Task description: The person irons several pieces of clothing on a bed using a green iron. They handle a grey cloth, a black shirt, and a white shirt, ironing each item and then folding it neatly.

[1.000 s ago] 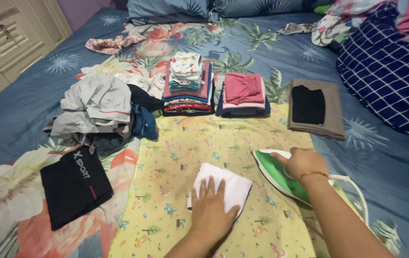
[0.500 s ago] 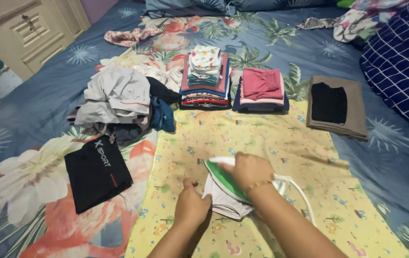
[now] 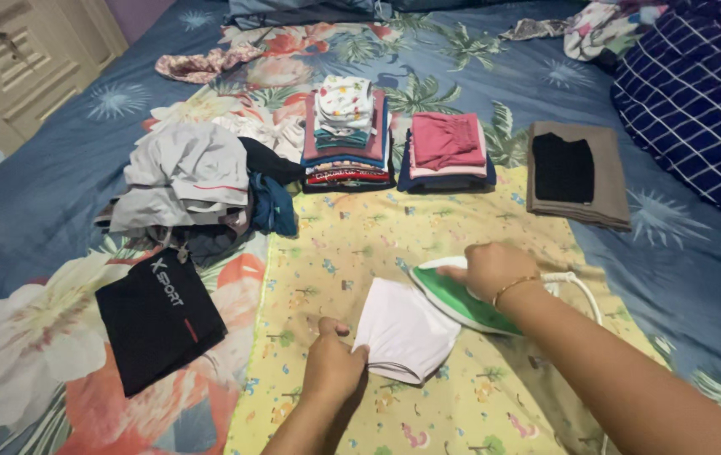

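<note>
A small white garment [image 3: 403, 330] lies on a yellow patterned cloth [image 3: 360, 244] spread over the bed. My left hand [image 3: 331, 366] pinches the garment's left edge, fingers closed on it. My right hand [image 3: 489, 268] grips the handle of a green and white iron [image 3: 453, 299], which rests at the garment's upper right corner. A white cord [image 3: 581, 291] runs from the iron to the right.
Behind the yellow cloth stand two folded clothing stacks [image 3: 344, 139] [image 3: 445, 152] and a brown folded pile with a black piece on top [image 3: 575, 173]. A heap of unfolded clothes [image 3: 188, 190] and a black folded garment [image 3: 158, 316] lie left. A navy checked pillow [image 3: 697, 109] sits far right.
The iron slid off the white garment toward the right, uncovering it. My left hand stayed pinching the garment's left edge. The view shifted slightly.
</note>
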